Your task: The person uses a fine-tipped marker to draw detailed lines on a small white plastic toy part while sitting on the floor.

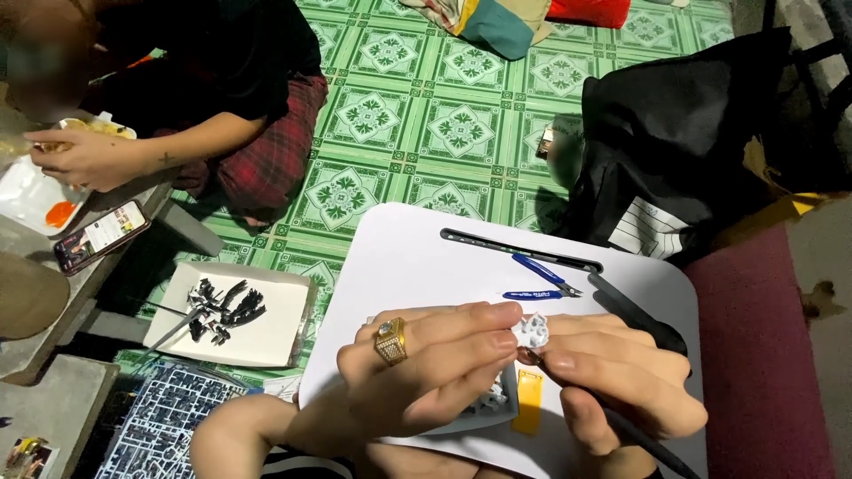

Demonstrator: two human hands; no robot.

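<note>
Far left, another person's hand (pixel 84 158) rests on a low concrete ledge beside a phone (pixel 100 235). Right of that, on the green tiled floor (pixel 461 124), a shallow white tray (pixel 235 315) holds black plastic parts; a grey parts frame (pixel 164 426) lies below it. On the white lap worktop (pixel 399 257), the left hand (pixel 426 368), gold ring on 1 finger, pinches a small white plastic part (pixel 533 331) at its fingertips: pale, angular, faceted, held just above the worktop's middle. The right hand (pixel 617 381) touches the part and grips a thin dark tool (pixel 639 435). A yellow piece (pixel 528 401) lies beneath. Blue-handled nippers (pixel 541 279) lie beyond; black bag (pixel 683 133) further right.
</note>
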